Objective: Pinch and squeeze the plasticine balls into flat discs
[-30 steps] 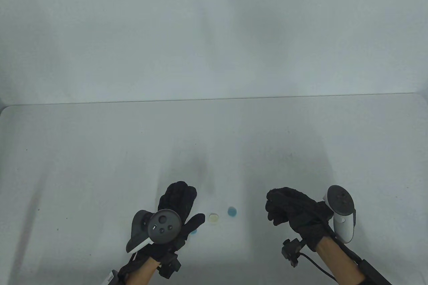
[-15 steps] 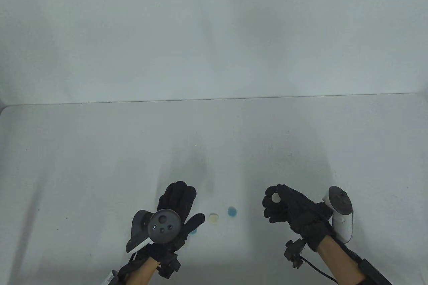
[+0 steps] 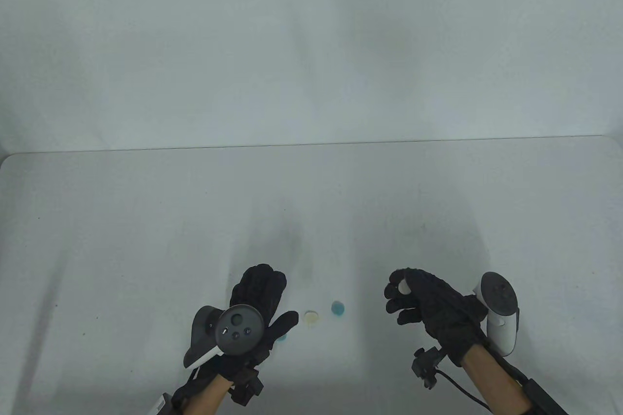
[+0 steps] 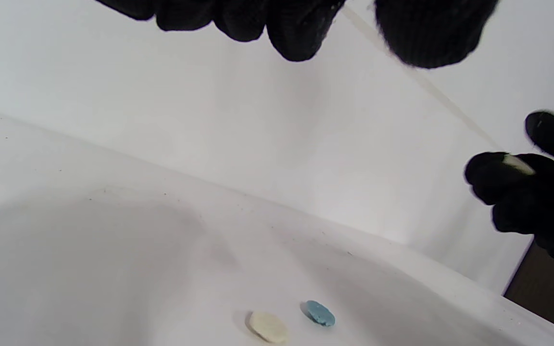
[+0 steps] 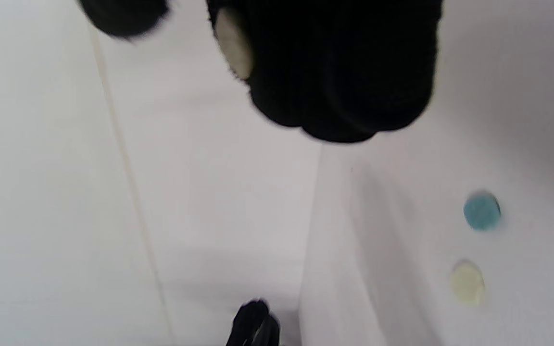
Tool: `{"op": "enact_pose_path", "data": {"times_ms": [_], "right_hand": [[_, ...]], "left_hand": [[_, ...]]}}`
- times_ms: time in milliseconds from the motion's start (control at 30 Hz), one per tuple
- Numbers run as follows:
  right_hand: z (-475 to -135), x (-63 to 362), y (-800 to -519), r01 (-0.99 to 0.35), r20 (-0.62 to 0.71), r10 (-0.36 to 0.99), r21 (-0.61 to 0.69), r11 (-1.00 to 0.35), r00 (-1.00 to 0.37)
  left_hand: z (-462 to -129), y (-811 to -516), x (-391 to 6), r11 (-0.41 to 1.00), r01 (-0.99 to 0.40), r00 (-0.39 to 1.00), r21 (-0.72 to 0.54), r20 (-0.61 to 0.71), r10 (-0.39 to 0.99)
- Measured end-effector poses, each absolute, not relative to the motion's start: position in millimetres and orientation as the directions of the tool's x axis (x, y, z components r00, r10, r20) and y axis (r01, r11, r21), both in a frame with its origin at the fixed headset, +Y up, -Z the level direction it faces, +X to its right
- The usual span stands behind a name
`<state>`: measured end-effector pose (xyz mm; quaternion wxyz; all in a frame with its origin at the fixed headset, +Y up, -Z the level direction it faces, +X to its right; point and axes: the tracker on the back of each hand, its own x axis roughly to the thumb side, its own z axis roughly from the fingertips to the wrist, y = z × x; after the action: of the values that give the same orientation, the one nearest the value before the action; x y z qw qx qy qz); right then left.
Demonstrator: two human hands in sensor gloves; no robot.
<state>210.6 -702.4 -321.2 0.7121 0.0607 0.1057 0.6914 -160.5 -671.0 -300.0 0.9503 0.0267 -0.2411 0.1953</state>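
My right hand is raised above the table with its fingers curled. A small flattened white plasticine piece sits on its fingertips; the right wrist view and left wrist view show the thumb slightly off it. My left hand hovers palm-down, fingers spread, holding nothing. A cream disc and a blue disc lie flat on the table between my hands, also in the left wrist view. Another blue piece peeks out under my left thumb.
The white table ends at a far edge against a white wall. A cable and a bracket hang at my right wrist.
My right hand went from a closed pinch that hid the white piece to a looser hold with the thumb lifted, so the piece now shows. My left hand and the discs have not moved.
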Motion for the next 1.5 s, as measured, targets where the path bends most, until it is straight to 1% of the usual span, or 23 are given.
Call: {"op": "enact_pose_path", "data": {"times_ms": [67,133,300,433,567,633,667,867,900,967,1133,1200,1333,1400,1500], "right_hand": [[-322,209,-703,-0.966,-0.082,0.995,0.249,0.069,0.050],[-322,208,-703,-0.968,-0.070,0.997,0.247,0.040,0.024],[-323,209,-700,-0.968,-0.063,0.997,0.243,0.068,0.054],[-322,210,-695,-0.977,-0.033,0.999,0.212,0.017,0.010],[-319,211,-691,-0.990,0.011,0.998,0.125,-0.066,-0.065],[-319,211,-690,-0.991,0.030,0.996,0.105,-0.088,-0.085],[-319,211,-690,-0.989,0.032,0.995,0.111,-0.099,-0.095],[-321,210,-699,-0.975,-0.021,1.000,0.222,-0.002,-0.007],[-322,209,-699,-0.975,-0.029,1.000,0.222,0.007,0.000],[-322,209,-698,-0.973,-0.024,1.000,0.230,-0.011,-0.017],[-322,210,-693,-0.973,0.025,0.996,0.213,-0.085,-0.082],[-322,210,-689,-0.978,0.045,0.993,0.175,-0.114,-0.107],[-320,210,-688,-0.982,0.062,0.990,0.135,-0.130,-0.123],[-320,211,-690,-0.985,0.048,0.993,0.127,-0.113,-0.108],[-320,212,-691,-0.986,0.036,0.995,0.139,-0.094,-0.090]], "left_hand": [[-300,-671,-161,0.924,-0.381,0.809,-0.042,0.468,0.355],[-300,-671,-161,0.921,-0.386,0.807,-0.042,0.468,0.360],[-300,-672,-161,0.923,-0.383,0.808,-0.044,0.468,0.357],[-300,-672,-160,0.924,-0.379,0.809,-0.047,0.468,0.355],[-301,-672,-160,0.923,-0.383,0.807,-0.046,0.470,0.358],[-300,-672,-161,0.924,-0.380,0.808,-0.043,0.470,0.355],[-300,-671,-161,0.923,-0.383,0.807,-0.040,0.471,0.356],[-300,-671,-161,0.922,-0.384,0.807,-0.039,0.470,0.357],[-301,-672,-161,0.921,-0.388,0.806,-0.042,0.470,0.361],[-301,-672,-161,0.922,-0.384,0.807,-0.045,0.468,0.359],[-301,-673,-161,0.921,-0.385,0.806,-0.048,0.469,0.362],[-301,-673,-161,0.924,-0.381,0.807,-0.048,0.470,0.357],[-301,-673,-161,0.922,-0.385,0.804,-0.047,0.473,0.360],[-301,-672,-161,0.923,-0.383,0.806,-0.042,0.472,0.356],[-301,-672,-161,0.920,-0.390,0.805,-0.039,0.471,0.361]]}}
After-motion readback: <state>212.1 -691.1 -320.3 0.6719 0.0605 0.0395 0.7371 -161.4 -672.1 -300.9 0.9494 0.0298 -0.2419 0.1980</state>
